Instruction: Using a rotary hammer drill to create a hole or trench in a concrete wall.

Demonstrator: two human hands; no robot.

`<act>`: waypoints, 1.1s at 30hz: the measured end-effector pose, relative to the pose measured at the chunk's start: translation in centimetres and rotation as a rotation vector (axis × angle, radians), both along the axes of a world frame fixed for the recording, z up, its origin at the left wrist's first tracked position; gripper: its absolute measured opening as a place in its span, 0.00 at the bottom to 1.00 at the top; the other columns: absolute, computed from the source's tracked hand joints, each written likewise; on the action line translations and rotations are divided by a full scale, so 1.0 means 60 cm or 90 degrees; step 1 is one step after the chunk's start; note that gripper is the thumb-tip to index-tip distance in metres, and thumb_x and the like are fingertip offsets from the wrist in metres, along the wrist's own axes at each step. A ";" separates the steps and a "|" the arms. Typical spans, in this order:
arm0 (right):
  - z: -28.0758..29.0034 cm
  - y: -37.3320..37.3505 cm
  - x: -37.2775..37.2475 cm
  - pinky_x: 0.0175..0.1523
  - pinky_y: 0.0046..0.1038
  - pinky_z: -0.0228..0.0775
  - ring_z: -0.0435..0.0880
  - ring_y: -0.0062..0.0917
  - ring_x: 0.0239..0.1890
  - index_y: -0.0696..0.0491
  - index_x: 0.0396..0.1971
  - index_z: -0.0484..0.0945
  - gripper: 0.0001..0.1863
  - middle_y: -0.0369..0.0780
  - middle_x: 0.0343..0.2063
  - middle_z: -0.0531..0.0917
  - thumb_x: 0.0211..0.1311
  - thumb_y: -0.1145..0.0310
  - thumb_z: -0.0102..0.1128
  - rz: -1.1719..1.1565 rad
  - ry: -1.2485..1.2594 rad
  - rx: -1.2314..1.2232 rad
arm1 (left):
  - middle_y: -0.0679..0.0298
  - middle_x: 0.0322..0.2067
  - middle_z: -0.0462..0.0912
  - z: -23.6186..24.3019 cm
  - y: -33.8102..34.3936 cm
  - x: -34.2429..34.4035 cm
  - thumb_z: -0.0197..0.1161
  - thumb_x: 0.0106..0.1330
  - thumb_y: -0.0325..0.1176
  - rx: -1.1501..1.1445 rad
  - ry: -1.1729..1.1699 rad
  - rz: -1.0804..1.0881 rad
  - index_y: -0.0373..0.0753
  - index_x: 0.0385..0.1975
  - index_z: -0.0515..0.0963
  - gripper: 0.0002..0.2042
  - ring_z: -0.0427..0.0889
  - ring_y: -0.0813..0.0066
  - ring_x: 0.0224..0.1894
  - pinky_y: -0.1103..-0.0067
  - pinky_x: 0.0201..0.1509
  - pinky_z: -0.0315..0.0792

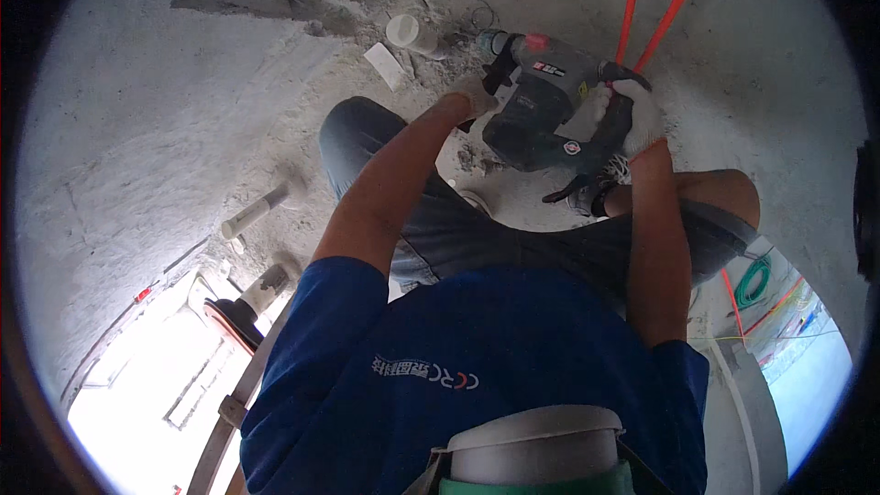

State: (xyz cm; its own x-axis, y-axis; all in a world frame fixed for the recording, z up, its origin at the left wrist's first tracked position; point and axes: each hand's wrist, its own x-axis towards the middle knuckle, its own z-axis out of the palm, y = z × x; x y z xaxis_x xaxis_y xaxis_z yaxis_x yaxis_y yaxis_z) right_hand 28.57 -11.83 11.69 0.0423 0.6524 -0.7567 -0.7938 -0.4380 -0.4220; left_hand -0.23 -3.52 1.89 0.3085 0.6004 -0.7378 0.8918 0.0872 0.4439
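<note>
Dark-grey rotary hammer [550, 92], near a white pipe stub [408, 34], gripped at the side handle [500, 71] by the gloved left hand [475, 96] and at the rear handle [612, 131] by the gloved right hand [644, 117], best braced evenly through both

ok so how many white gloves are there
2: one white glove on the left hand, at the drill's front side handle; the other on the right hand, around its rear handle. Any others could be hidden.
</note>
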 end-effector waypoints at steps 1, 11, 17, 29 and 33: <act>-0.008 -0.002 0.005 0.30 0.35 0.76 0.79 0.31 0.24 0.61 0.34 0.74 0.09 0.40 0.24 0.78 0.57 0.71 0.55 0.016 0.029 0.041 | 0.48 0.44 0.81 0.009 -0.003 0.001 0.68 0.54 0.39 -0.037 0.018 -0.014 0.34 0.50 0.74 0.25 0.81 0.53 0.48 0.65 0.51 0.73; -0.068 0.011 0.024 0.30 0.35 0.76 0.78 0.32 0.23 0.61 0.37 0.73 0.10 0.41 0.24 0.77 0.58 0.71 0.54 0.004 0.050 0.008 | 0.51 0.45 0.83 -0.011 0.007 -0.007 0.65 0.55 0.38 0.033 0.022 0.017 0.41 0.55 0.74 0.26 0.83 0.52 0.49 0.62 0.49 0.78; -0.146 -0.031 0.039 0.30 0.35 0.77 0.79 0.34 0.22 0.62 0.39 0.73 0.11 0.44 0.25 0.78 0.58 0.73 0.54 -0.039 0.036 -0.030 | 0.53 0.50 0.81 -0.006 -0.002 -0.004 0.62 0.58 0.39 0.109 0.095 -0.036 0.48 0.57 0.74 0.24 0.80 0.53 0.54 0.62 0.56 0.73; -0.108 -0.010 0.018 0.31 0.35 0.77 0.79 0.33 0.23 0.58 0.32 0.75 0.07 0.43 0.22 0.77 0.57 0.71 0.56 -0.033 -0.028 -0.039 | 0.55 0.54 0.80 0.016 0.009 -0.004 0.61 0.60 0.48 0.083 0.156 -0.002 0.51 0.56 0.77 0.23 0.80 0.55 0.56 0.63 0.56 0.74; -0.033 -0.004 -0.019 0.31 0.34 0.76 0.80 0.32 0.25 0.59 0.34 0.74 0.08 0.42 0.24 0.78 0.58 0.70 0.56 -0.039 0.004 0.006 | 0.52 0.52 0.81 -0.002 -0.003 -0.013 0.64 0.57 0.49 0.027 0.156 0.082 0.45 0.55 0.77 0.26 0.81 0.54 0.54 0.64 0.54 0.75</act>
